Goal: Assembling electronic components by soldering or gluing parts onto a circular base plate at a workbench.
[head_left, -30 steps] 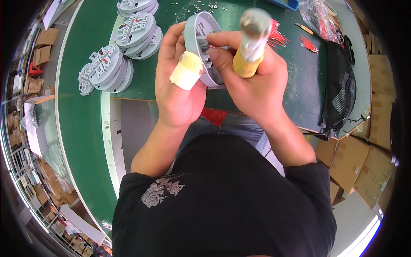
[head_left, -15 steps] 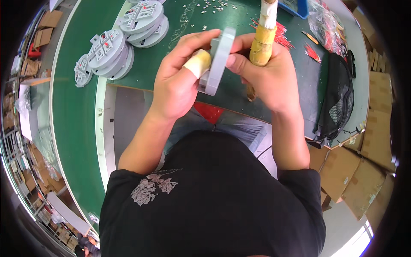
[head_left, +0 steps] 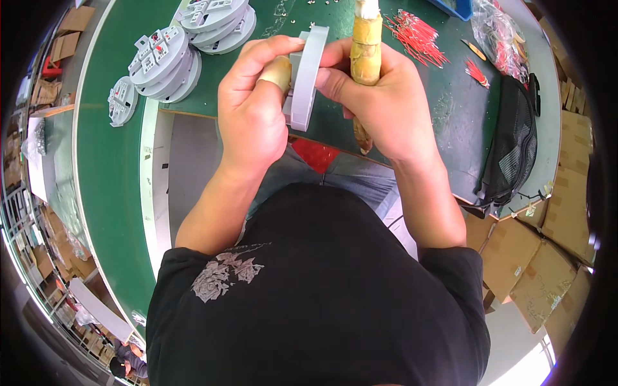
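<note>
My left hand (head_left: 254, 119) grips a grey round plastic base (head_left: 313, 80), held on edge above the near side of the green table. A yellowish covering wraps the left thumb. My right hand (head_left: 396, 109) pinches the base's other side between thumb and fingertips. That same hand also holds an upright stick-like tool (head_left: 366, 55) wrapped in yellow and white tape, its brown lower end showing below the palm. What kind of tool it is cannot be made out. The base's face toward my left palm is mostly hidden.
Stacks of similar grey round bases (head_left: 161, 61) with red parts stand at the left. Red wires (head_left: 418, 38) lie beyond my right hand, near a small yellow-handled tool (head_left: 474, 49), a blue tray (head_left: 460, 9) and a plastic bag (head_left: 496, 32). A black mesh bag (head_left: 512, 148) sits at the right edge.
Both hands have shifted a little to the left, carrying the round base and the taped tool. More of the red wires shows now. Both grips stay the same.
</note>
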`<action>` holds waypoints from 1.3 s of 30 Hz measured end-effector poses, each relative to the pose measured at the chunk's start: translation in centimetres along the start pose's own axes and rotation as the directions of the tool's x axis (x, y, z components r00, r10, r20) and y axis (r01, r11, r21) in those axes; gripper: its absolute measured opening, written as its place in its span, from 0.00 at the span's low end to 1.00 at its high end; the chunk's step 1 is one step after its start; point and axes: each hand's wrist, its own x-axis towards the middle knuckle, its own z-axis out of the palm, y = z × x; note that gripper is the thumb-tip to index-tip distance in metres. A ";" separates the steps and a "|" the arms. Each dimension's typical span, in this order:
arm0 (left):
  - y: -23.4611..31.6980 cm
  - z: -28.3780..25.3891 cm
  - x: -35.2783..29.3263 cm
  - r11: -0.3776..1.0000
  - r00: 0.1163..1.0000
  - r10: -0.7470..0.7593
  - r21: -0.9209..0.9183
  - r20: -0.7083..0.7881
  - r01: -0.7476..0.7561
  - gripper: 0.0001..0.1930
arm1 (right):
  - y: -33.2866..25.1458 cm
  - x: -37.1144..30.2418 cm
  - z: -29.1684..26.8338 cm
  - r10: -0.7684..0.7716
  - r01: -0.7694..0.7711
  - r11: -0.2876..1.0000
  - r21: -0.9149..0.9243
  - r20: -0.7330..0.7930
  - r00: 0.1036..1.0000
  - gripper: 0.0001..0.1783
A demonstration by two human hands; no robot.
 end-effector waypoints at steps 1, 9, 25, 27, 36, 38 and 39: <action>-0.1 -0.3 0.1 1.000 1.000 0.022 0.002 -0.010 -0.022 0.16 | 0.1 0.0 0.0 0.002 -0.002 0.999 0.039 0.007 1.000 0.07; 1.4 -0.1 -0.6 0.973 0.992 -0.098 -0.202 0.084 0.114 0.19 | 0.5 -0.2 -0.3 0.121 -0.128 0.985 0.119 0.062 0.991 0.08; 0.0 -3.7 -0.8 0.971 0.949 -0.041 -0.213 0.312 0.112 0.19 | 0.6 0.0 -0.4 0.011 -0.014 1.000 0.016 0.157 0.987 0.07; -0.1 -3.1 -1.0 0.975 0.959 -0.019 -0.208 0.282 0.080 0.19 | 0.6 0.0 -0.2 0.031 -0.034 0.999 0.013 0.157 0.987 0.06; 12.4 -15.2 -3.6 0.598 0.758 0.624 0.739 -0.188 -0.310 0.14 | -0.4 -0.1 -7.6 0.108 -0.099 0.780 -0.618 -0.023 0.994 0.11; 15.6 -20.2 -3.4 0.010 0.701 0.694 0.977 -0.160 0.213 0.14 | 1.1 0.3 -10.9 0.118 -0.173 0.644 -0.746 -0.126 0.985 0.11; 16.8 -26.7 -3.5 -0.074 0.734 0.660 0.959 -0.159 0.274 0.14 | 2.1 0.8 -13.0 0.068 -0.187 0.595 -0.782 -0.183 0.981 0.13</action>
